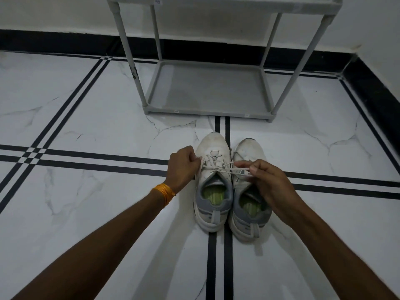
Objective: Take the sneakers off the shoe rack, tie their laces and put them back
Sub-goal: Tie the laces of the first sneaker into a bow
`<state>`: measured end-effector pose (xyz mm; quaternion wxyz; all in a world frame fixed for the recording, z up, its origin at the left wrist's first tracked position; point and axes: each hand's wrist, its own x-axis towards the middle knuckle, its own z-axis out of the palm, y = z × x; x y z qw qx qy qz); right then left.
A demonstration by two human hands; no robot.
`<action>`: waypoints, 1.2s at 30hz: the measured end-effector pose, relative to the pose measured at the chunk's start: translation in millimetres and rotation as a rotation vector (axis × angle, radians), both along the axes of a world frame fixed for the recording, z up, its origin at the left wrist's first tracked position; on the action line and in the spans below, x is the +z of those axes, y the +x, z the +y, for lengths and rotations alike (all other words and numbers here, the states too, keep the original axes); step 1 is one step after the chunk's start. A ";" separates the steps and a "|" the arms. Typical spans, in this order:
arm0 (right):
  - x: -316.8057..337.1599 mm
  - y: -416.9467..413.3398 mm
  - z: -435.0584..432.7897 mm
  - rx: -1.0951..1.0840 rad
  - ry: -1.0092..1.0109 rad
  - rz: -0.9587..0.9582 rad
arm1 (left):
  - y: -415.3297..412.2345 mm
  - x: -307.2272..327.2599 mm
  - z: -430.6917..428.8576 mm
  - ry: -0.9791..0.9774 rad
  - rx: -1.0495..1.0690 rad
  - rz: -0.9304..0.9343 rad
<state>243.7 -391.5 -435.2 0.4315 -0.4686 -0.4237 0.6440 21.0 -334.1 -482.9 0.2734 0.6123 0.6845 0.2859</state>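
step: tying laces, left-hand sneaker (pixel 213 180) | pair on floor, lower centre, touching | left hand (pixel 181 167) and right hand (pixel 270 180) each pinched on a lace (pixel 225 167) end, pulled apart | next: form bow, tie other sneaker (pixel 249 191) | rack (pixel 207 92) top centre, shelf bare

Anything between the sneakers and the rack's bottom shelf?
Nothing visible. The sneakers sit side by side on the floor in front of the rack; the bottom shelf is bare and only open tile lies between. Both hands are on the left sneaker's laces.
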 end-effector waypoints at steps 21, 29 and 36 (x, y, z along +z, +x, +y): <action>-8.4 -39.4 11.3 -0.219 -0.150 -0.290 | -2.2 -6.1 -9.8 -0.366 0.322 -0.992; 7.2 -35.3 1.9 -0.178 -0.160 -0.345 | -6.7 10.0 -18.6 -0.278 0.177 -0.631; 33.3 -53.7 -5.0 -0.175 0.574 -1.060 | -2.6 12.7 -7.6 0.159 -0.594 0.217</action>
